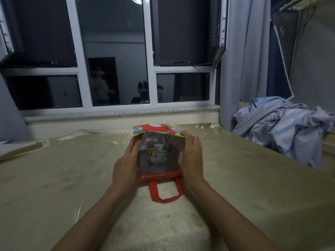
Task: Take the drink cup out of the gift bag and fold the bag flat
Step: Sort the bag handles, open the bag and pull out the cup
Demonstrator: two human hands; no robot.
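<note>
A red gift bag (159, 175) with a silver lining and colourful print stands on the table, its mouth held wide toward me. Inside it sits the drink cup (157, 154), of which only the round printed lid shows. My left hand (126, 163) grips the bag's left wall and my right hand (190, 156) grips the right wall, spreading the opening. One red handle (165, 192) lies flat on the table in front of the bag; the other handle (155, 128) is at the far rim.
The table (72, 178) wears a shiny beige cloth. A window sill (117, 113) runs close behind the bag. Crumpled blue-grey bedding (286, 124) is heaped at the right, beside a grey curtain (241, 60).
</note>
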